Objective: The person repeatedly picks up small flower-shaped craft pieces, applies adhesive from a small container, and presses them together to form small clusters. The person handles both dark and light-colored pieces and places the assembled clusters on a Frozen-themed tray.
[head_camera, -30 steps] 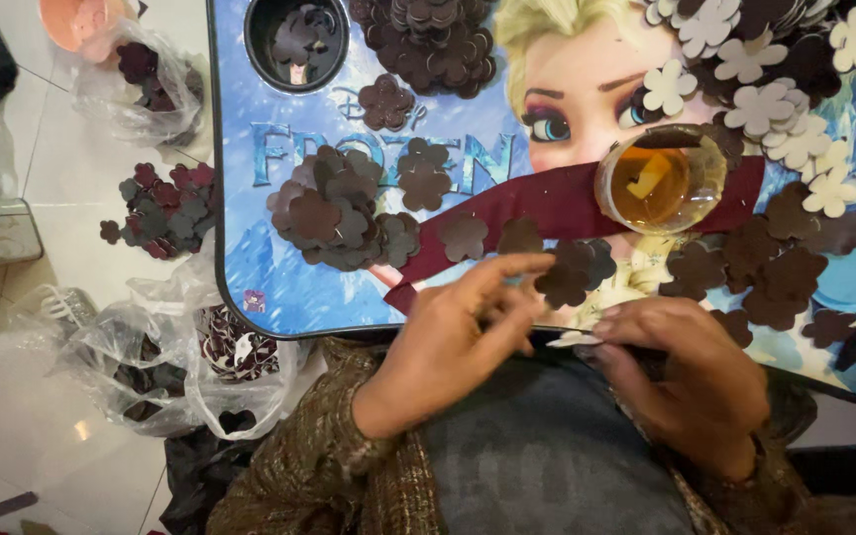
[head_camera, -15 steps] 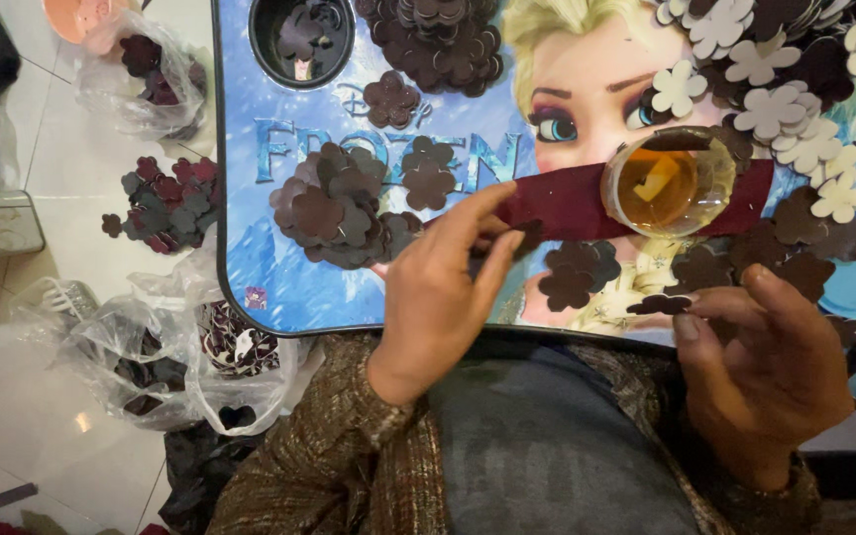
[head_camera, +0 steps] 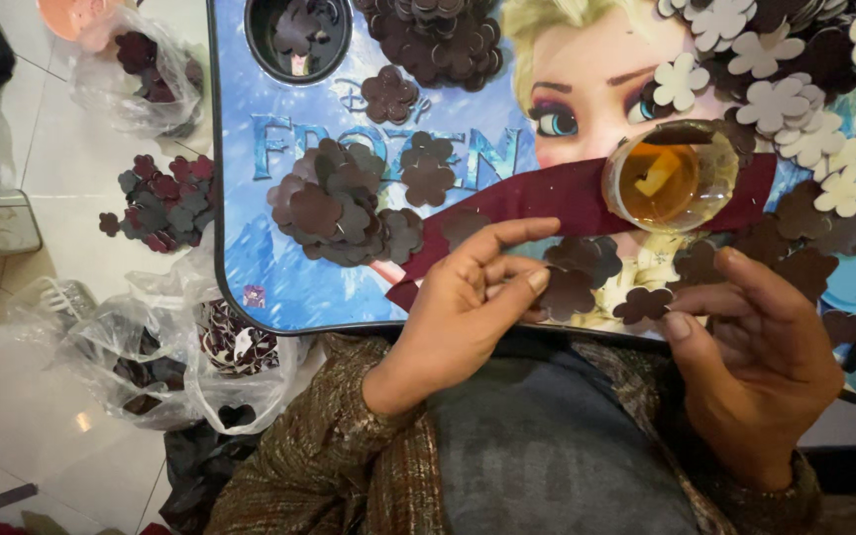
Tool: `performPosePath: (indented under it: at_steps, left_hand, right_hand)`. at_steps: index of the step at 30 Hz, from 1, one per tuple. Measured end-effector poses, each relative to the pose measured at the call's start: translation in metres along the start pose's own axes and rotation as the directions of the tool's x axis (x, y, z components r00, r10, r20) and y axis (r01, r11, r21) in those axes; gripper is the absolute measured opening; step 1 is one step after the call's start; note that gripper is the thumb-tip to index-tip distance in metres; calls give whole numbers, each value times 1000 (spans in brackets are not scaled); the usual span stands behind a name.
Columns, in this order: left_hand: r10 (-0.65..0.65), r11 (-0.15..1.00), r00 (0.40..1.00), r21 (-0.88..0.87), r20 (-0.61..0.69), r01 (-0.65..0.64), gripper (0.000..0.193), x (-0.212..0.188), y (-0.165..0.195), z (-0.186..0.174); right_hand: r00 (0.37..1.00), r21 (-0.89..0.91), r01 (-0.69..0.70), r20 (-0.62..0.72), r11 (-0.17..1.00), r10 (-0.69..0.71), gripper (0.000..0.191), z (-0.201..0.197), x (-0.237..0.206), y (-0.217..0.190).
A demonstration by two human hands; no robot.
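Note:
My left hand (head_camera: 458,302) is raised over the near edge of a blue picture-printed lap tray (head_camera: 250,238); its thumb and fingers pinch a dark brown flower-shaped cutout (head_camera: 569,287). My right hand (head_camera: 760,362) is to the right, thumb and forefinger pinching a small brown flower cutout (head_camera: 643,304). A long maroon strip (head_camera: 537,198) lies across the tray under a clear cup of amber liquid (head_camera: 671,178). Both hands hover close together just below that cup.
Heaps of brown flower cutouts (head_camera: 334,203) and white ones (head_camera: 765,94) cover the tray, with a black cup holder (head_camera: 299,35) at its top. On the tiled floor to the left lie a loose pile of cutouts (head_camera: 156,198) and plastic bags (head_camera: 151,347) of more.
Both hands lifted from the tray's near edge. The left hand now pinches a brown cutout, and the right holds a small flower up near it.

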State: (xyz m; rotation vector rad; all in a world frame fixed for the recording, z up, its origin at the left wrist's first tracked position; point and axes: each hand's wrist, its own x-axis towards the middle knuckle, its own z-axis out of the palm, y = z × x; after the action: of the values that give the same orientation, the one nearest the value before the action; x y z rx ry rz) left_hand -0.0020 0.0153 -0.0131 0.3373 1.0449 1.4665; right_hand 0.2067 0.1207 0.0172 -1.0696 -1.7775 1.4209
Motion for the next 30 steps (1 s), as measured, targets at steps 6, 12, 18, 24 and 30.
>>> performPosePath:
  at_steps: [6, 12, 18, 24, 30]
  left_hand:
    - [-24, 1000, 997, 7, 69, 24, 50, -2, 1, 5]
    - [-93, 994, 992, 71, 81, 87, 54, -2, 4, 8]
    - [-87, 989, 992, 124, 92, 75, 55, -5, 2, 9]
    - [-111, 993, 987, 54, 119, 106, 56, -4, -1, 7]
    - [-27, 996, 999, -80, 33, 30, 56, 0, -11, 9]
  right_hand:
    - [996, -10, -56, 65, 998, 56, 54, -6, -2, -2]
    - [970, 20, -107, 221, 994, 100, 64, -1, 4, -12]
    - [944, -71, -146, 289, 987, 161, 71, 10, 11, -21]
    - [959, -177, -92, 250, 980, 135, 70, 13, 13, -23]
    - [985, 11, -97, 144, 995, 94, 67, 18, 1, -17]
